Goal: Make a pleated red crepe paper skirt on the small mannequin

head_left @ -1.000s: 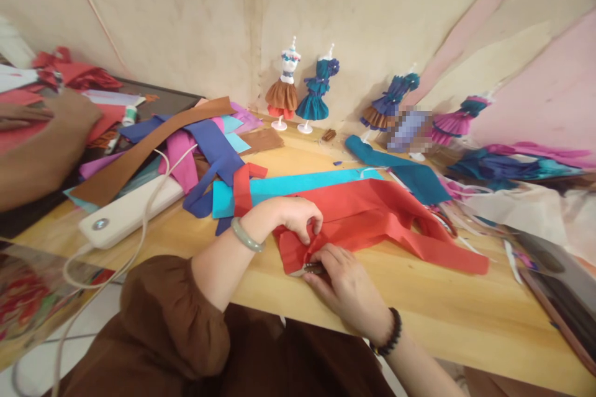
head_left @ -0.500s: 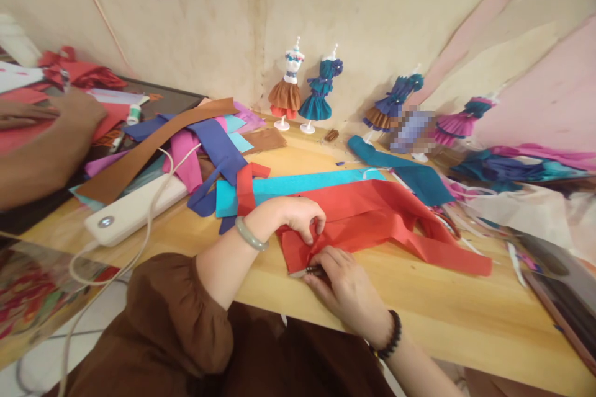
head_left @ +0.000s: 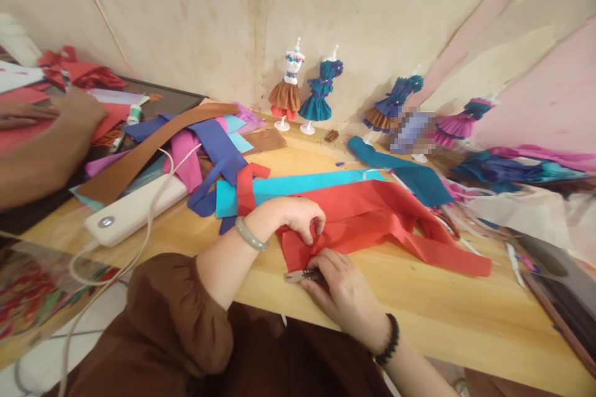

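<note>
A long piece of red fabric lies folded across the table in front of me. My left hand presses on its left part, with thumb and fingers curled together in a pinch on the cloth. Just below and to the right, my right hand is closed around small metal thread snips. Their blades point left, at the near lower corner of the red fabric, over the wooden table. Most of the snips' handle is hidden under my fingers. A turquoise fabric strip lies behind the red one.
Small dress forms in doll dresses stand along the wall. Brown, blue and pink strips are heaped left, beside a white power bank with a cable. A dark teal strip lies right. Another person's hands work at far left.
My right hand has shifted slightly down, and the snips have come out from the red fabric's edge, so more of their blades shows. My left hand stays in place.
</note>
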`<action>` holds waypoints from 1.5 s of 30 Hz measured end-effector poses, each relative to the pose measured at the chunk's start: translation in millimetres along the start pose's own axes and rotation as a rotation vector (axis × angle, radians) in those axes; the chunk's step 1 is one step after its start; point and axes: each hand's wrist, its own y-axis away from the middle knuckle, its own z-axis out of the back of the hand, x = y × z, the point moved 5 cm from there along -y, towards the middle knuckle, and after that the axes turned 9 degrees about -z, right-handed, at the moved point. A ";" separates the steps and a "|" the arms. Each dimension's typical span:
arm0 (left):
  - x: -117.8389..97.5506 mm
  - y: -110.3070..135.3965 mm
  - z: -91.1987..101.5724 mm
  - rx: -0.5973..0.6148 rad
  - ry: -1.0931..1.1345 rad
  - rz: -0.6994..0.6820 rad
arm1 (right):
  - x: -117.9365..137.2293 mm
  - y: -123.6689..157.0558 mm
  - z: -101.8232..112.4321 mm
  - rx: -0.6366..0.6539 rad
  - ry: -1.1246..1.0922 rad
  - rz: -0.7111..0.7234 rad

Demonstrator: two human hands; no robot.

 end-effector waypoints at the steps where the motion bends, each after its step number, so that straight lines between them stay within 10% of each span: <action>1: 0.3 -0.2 0.0 -0.001 -0.004 -0.003 | 2.6 1.8 1.5 0.010 -0.017 0.008; 10: -1.7 4.8 6.1 -0.018 0.021 0.070 | -27.0 45.9 60.5 -0.076 -0.028 0.009; 19: 4.5 11.1 25.4 -0.297 -0.087 0.233 | -183.7 111.1 137.5 -0.411 0.191 -0.552; 27: 27.9 18.7 40.9 -0.579 -0.345 0.401 | -316.2 155.4 167.2 -0.447 0.441 -1.012; 32: 41.9 19.5 35.7 -0.518 -0.275 0.467 | -303.8 115.2 165.8 -0.419 0.566 -0.846; 38: 40.1 18.7 37.5 -0.526 -0.233 0.428 | -234.4 -8.6 154.3 -0.389 0.263 -0.299; 45: 25.2 34.0 49.9 -0.585 -0.147 0.351 | -224.1 -97.3 124.9 0.123 -0.003 -0.306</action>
